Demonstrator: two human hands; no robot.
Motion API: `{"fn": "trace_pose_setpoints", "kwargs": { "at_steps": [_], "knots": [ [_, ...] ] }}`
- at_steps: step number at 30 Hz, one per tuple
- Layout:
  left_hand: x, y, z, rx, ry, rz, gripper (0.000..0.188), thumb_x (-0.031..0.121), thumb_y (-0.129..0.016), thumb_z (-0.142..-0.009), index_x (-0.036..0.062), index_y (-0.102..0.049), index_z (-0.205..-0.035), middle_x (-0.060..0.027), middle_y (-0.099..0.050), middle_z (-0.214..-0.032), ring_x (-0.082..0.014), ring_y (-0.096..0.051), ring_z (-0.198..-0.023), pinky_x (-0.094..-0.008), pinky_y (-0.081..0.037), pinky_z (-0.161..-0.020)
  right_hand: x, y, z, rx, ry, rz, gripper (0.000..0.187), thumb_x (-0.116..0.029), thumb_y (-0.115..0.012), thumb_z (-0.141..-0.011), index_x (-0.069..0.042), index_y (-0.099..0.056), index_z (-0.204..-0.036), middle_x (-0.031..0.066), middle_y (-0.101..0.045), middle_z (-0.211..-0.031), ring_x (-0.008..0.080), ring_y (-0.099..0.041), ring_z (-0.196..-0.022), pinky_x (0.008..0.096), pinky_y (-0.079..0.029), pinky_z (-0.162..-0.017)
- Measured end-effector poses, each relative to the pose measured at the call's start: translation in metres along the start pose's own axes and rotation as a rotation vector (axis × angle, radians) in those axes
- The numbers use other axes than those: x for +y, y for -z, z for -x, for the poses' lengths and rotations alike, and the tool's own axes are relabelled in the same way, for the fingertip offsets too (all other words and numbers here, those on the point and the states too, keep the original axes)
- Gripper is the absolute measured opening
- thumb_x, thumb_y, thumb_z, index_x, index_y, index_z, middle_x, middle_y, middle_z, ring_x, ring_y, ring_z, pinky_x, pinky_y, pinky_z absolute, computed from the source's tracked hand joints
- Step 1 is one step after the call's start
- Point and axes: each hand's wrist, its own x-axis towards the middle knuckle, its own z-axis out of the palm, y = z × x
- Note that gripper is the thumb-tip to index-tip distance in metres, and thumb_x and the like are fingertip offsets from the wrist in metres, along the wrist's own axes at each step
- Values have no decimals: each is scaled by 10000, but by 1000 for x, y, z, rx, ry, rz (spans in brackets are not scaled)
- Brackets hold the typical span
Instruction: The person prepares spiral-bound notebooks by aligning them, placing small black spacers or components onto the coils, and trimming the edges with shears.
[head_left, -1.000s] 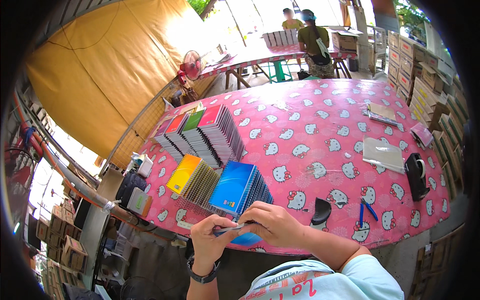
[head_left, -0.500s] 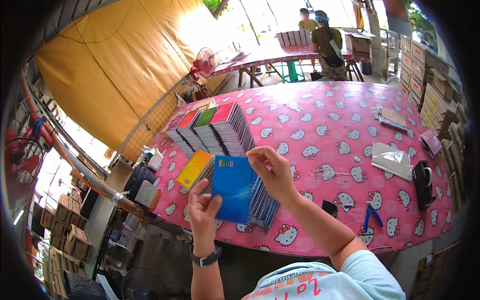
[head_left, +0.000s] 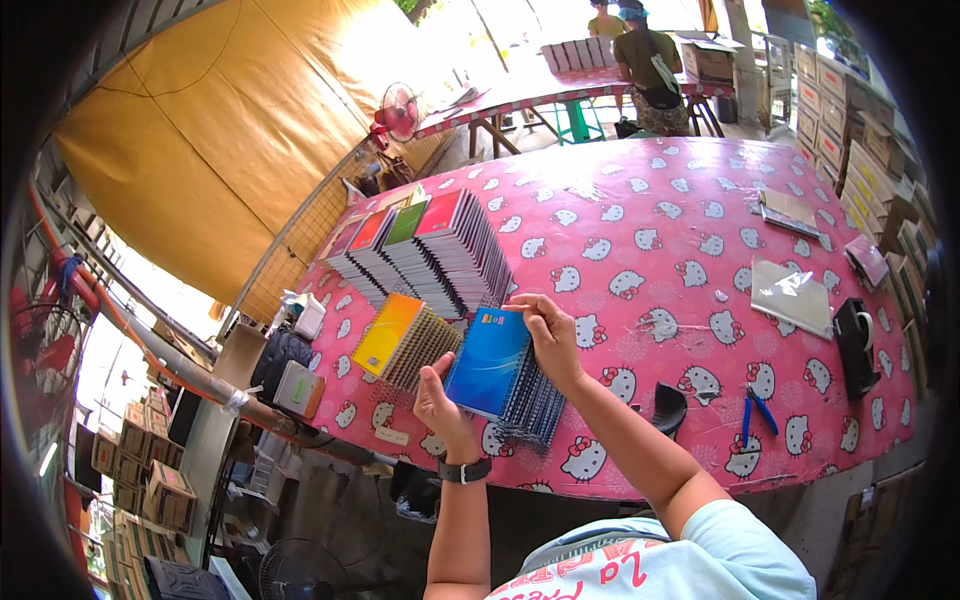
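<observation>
Premises appear to be a semi-open workshop. Evidence: a yellow tarpaulin (head_left: 215, 140) hung along one side; notebook stacks (head_left: 465, 245), blue-handled pliers (head_left: 746, 415) and a tape dispenser (head_left: 854, 345) on a patterned worktop (head_left: 640, 285); co-workers (head_left: 640, 60) at a second table (head_left: 510, 108); piled cartons (head_left: 825, 105).

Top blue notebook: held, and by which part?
Right hand is at the top-right corner of the blue notebook, left hand by its left edge; whether either grips it cannot be told.

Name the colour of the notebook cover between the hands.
The notebook cover is blue with paler streaks, best in the head view.
</observation>
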Motion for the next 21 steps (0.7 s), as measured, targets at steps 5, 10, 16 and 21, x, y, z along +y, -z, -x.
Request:
{"fn": "trace_pose_setpoints", "kwargs": {
  "at_steps": [5,10,16,21],
  "knots": [
    [2,-16,3,88,-1,147,680,485,-276,-994,-93,-631,-1040,-151,-655,-963,-199,-624,-865,-294,-512,-800,5,-5,2,38,42,179,244,-179,-484,-937,14,-631,-910,36,-508,-585,72,-438,-544,265,-369,-495],
    [-9,-12,-9,73,27,96,747,550,-205,-977,-73,-606,-1074,-156,-636,-1007,-224,-614,-928,-341,-510,-855,6,-7,-3,101,40,184,298,-239,-471,-958,10,-626,-905,96,-547,-591,143,-516,-554,315,-418,-526],
    [-1,-18,-9,150,15,267,675,543,-284,-971,-44,-593,-1098,-156,-628,-1039,-224,-607,-925,-348,-486,-872,5,23,7,111,247,374,327,-289,-480,-952,5,-615,-1003,177,-644,-944,326,-613,-890,393,-469,-773],
    [32,37,2,20,-294,-400,490,451,-420,-961,8,-629,-965,-108,-635,-943,-199,-596,-846,-309,-455,-754,-64,201,19,-366,-336,1174,349,-343,-621,-849,3,-607,-896,182,-617,-951,339,-584,-932,426,-454,-807]
  ]
}}
